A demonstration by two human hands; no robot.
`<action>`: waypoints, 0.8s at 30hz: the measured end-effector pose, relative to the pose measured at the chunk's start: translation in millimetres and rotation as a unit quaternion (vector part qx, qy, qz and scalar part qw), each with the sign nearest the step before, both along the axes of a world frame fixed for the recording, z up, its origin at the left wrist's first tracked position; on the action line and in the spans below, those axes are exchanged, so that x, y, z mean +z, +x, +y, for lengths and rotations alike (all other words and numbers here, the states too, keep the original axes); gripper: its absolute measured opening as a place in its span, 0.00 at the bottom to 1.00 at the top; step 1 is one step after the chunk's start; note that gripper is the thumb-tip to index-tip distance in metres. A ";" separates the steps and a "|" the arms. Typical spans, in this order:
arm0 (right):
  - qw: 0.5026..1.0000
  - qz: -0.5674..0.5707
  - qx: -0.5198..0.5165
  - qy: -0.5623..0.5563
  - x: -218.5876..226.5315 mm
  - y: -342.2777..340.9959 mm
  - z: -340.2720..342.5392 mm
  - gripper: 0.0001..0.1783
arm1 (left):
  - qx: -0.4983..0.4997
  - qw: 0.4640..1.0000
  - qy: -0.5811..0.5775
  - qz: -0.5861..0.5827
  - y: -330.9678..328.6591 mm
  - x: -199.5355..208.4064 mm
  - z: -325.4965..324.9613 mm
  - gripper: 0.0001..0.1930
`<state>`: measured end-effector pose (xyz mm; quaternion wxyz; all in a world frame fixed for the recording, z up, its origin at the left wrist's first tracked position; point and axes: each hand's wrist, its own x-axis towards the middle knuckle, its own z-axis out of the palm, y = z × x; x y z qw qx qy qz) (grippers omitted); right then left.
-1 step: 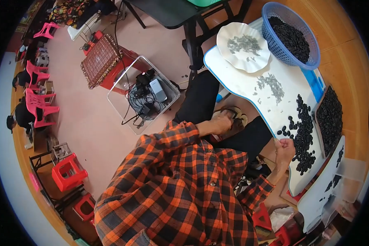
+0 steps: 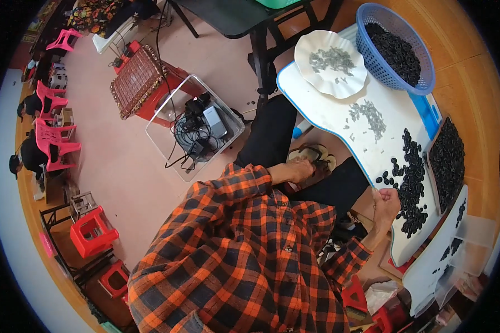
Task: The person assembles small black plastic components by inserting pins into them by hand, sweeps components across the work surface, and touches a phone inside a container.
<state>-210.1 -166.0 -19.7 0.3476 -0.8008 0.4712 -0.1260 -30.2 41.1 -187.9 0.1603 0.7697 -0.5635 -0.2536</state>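
head view, right hand (image 2: 386,204) pinched together beside black oval pieces (image 2: 411,188), left hand (image 2: 300,170) (grip unclear)

Wearer's two hands (image 2: 386,203), two white tabletops (image 2: 328,114), one blue basket (image 2: 374,60), one fluted white plate (image 2: 343,86), three pink chairs (image 2: 65,149)

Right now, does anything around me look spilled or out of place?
Possibly. A few small dark specks lie on the floor near the black table, looking dropped, and the cables in the clear bin are tangled. The black pieces near your right hand look spread out, not spilled.
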 end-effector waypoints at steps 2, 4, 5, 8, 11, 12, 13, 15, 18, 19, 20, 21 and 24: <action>0.999 0.015 -0.009 0.029 3.8 -1.4 1.6 0.12 | -0.058 0.991 0.112 0.049 -6.1 -6.9 2.8 0.11; 0.999 0.011 -0.019 0.023 4.2 -0.6 2.4 0.12 | 0.008 0.994 0.102 0.024 4.2 5.2 7.0 0.17; 0.999 0.011 -0.018 0.025 4.7 -1.1 2.2 0.12 | 0.010 0.994 0.104 0.024 12.2 7.0 7.1 0.17; 1.000 0.011 -0.004 0.019 0.0 -3.9 -2.4 0.12 | 0.049 0.996 0.069 0.033 21.4 -6.0 19.9 0.12; 1.000 0.020 -0.009 0.020 2.3 -5.7 -2.4 0.12 | 0.052 0.995 0.064 0.061 9.7 5.3 13.9 0.12; 1.000 0.023 0.002 0.000 0.6 -4.3 -3.4 0.13 | 0.024 0.991 0.092 0.089 10.9 0.8 12.5 0.13; 1.000 0.024 0.005 0.002 0.3 -4.4 -3.6 0.13 | 0.027 0.991 0.094 0.090 10.7 -2.1 12.3 0.13; 0.999 0.017 -0.006 0.030 3.2 -2.5 -3.3 0.13 | -0.027 0.991 0.127 0.043 11.4 -3.1 12.7 0.14; 0.999 0.003 0.003 0.032 -4.1 -7.7 -10.2 0.13 | -0.059 0.986 0.149 0.049 16.0 -4.4 5.8 0.15; 1.000 0.013 0.006 0.021 -4.1 -7.2 -11.3 0.13 | -0.058 0.986 0.150 0.049 14.4 -7.4 4.7 0.15; 1.000 0.015 0.014 0.005 -12.6 -10.6 -17.6 0.13 | -0.053 0.984 0.161 0.048 11.0 -12.1 4.5 0.15; 1.000 0.016 0.014 0.005 -11.6 -11.0 -16.8 0.13 | -0.050 0.983 0.170 0.046 10.0 -9.9 5.4 0.16; 1.000 0.008 0.006 0.026 -6.7 -9.4 -15.4 0.13 | -0.099 0.976 0.183 0.063 16.8 0.0 6.4 0.17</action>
